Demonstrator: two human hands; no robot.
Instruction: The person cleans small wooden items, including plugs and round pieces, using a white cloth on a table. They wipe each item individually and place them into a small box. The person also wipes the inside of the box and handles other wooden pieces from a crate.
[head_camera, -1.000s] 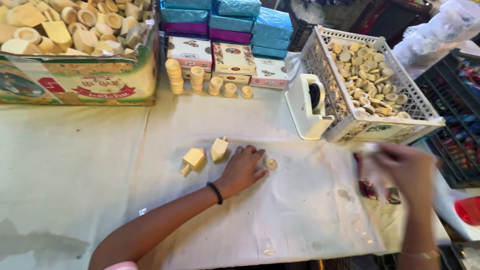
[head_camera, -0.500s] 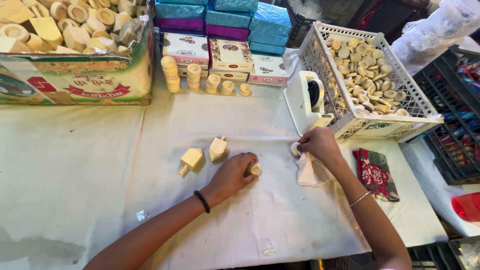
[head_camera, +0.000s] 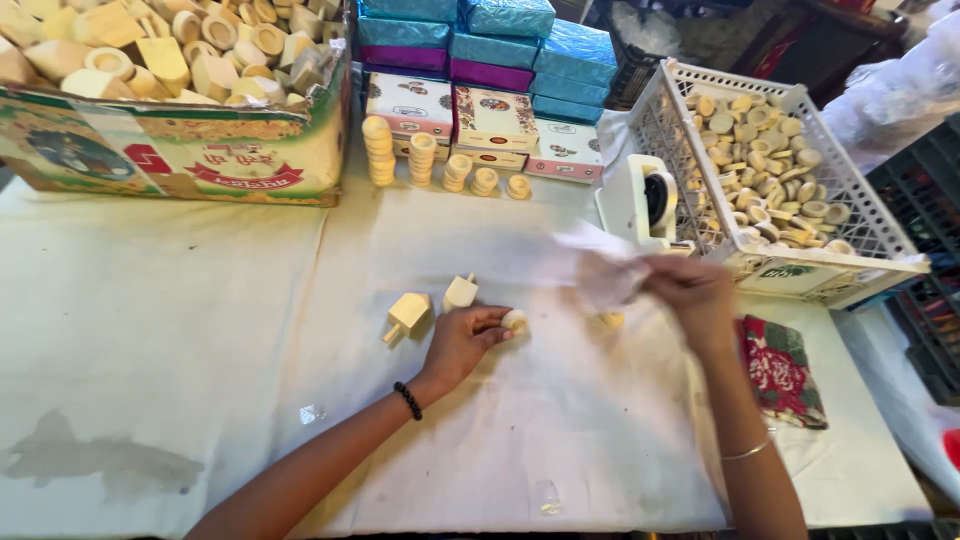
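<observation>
From the head view, the right hand (head_camera: 695, 290) has come up off the white cloth (head_camera: 200, 330) since half a second ago and now lifts a thin white sheet (head_camera: 600, 265) in front of the tape dispenser (head_camera: 640, 200), so the wrapping looks about to start. Its fingers are pinched shut on the sheet's edge, though blur hides the tips. The left hand (head_camera: 460, 340) has barely moved, resting on the cloth with thumb and fingertips closed around a small round cream piece (head_camera: 514, 320), just beside two cream blocks (head_camera: 430, 305).
</observation>
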